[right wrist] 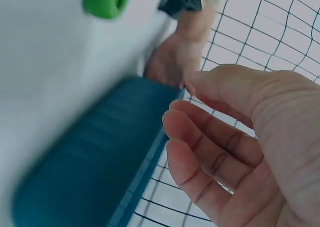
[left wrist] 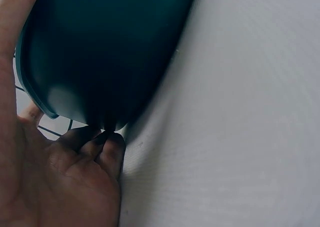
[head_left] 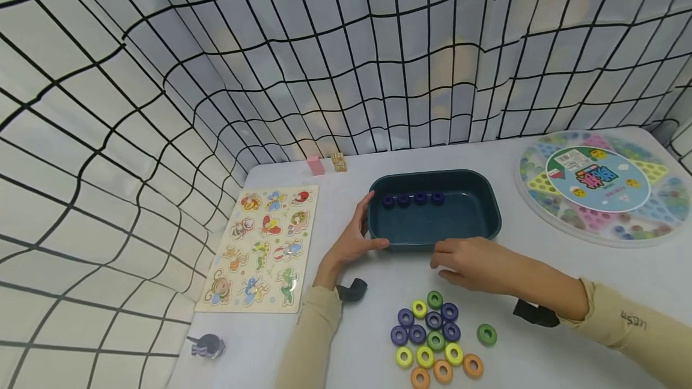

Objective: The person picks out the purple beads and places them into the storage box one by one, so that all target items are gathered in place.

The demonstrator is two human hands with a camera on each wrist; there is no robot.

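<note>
Left hand (head_left: 354, 239) grips the teal tray's (head_left: 489, 212) left end — light, rigid plastic, probably slick; right hand (head_left: 467, 263) hovers slack, holding nothing.

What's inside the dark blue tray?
Four purple rings sit in a row along the back wall of the tray. Its near wall hides a strip of the floor, so anything there can't be seen.

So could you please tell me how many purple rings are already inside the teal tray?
4. The purple rings sit in a row along the far wall of the teal tray: at and. None appear hidden.
</note>
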